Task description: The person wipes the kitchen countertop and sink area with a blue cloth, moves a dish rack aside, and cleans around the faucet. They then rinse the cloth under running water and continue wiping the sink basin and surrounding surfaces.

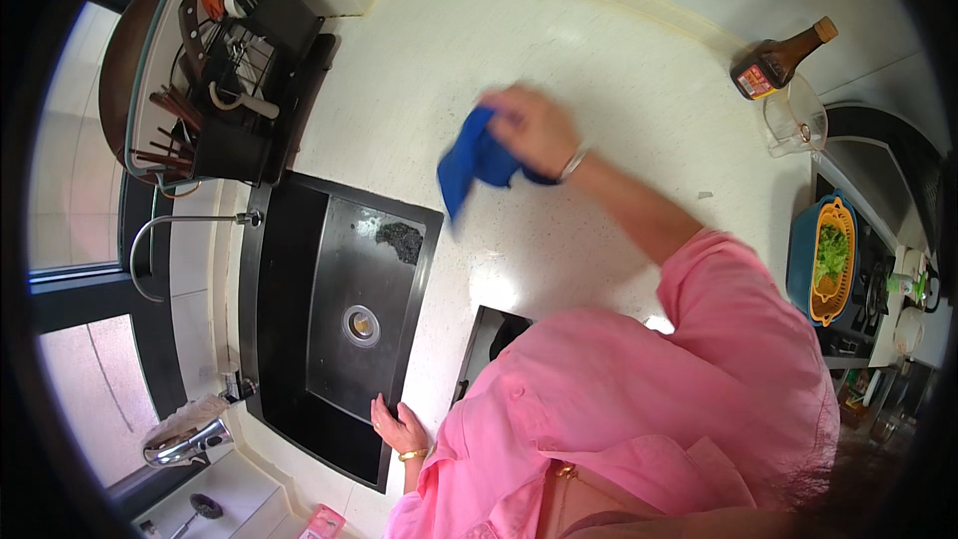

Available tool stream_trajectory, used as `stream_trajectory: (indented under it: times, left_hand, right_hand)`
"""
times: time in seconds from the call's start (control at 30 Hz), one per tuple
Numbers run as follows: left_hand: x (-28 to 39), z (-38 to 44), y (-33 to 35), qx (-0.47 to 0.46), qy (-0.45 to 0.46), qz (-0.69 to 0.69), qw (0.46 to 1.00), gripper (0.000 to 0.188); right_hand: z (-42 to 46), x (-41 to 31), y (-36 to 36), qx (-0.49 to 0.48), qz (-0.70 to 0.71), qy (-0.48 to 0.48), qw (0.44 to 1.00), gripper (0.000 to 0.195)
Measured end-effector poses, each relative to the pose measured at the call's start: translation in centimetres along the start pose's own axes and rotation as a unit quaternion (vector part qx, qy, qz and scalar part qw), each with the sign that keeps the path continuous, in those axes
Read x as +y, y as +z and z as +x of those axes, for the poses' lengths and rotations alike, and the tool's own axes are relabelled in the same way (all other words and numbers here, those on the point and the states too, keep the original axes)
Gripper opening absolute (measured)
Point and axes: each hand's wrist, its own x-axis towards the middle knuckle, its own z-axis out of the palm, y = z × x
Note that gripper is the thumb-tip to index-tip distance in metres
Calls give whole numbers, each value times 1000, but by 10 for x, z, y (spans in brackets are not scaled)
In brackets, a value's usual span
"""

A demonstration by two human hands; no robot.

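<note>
Blurred by motion, my right hand (535, 131) grips a blue cloth (473, 161) above or against the pale speckled countertop (419, 67); I cannot tell how firmly the cloth touches it. A loose end of the cloth hangs toward the sink corner. My left hand (400, 430) rests on the near rim of the black sink (352, 262), thumb apart from the fingers, holding nothing. The sink basin has a round metal drain (361, 326) and a wet patch with small drops near its far end.
A dish rack (239, 97) with utensils and chopsticks stands at the left, beyond the thin curved tap (187, 218). A brown bottle (778, 64) and a clear plastic container (797, 120) sit at the right. A yellow colander (853, 262) holds leafy greens by the stove.
</note>
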Motion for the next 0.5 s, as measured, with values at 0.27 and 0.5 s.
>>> stream_trajectory:
  times: [0.27,0.5]
  left_hand:
    - [14,3,-4,1,-12,-9,1000,46]
    - [20,6,-8,30,-6,-18,999,50]
  right_hand:
    - [77,173,-96,-34,-377,260,888,47]
    - [14,82,-24,-55,-300,66,950,35]
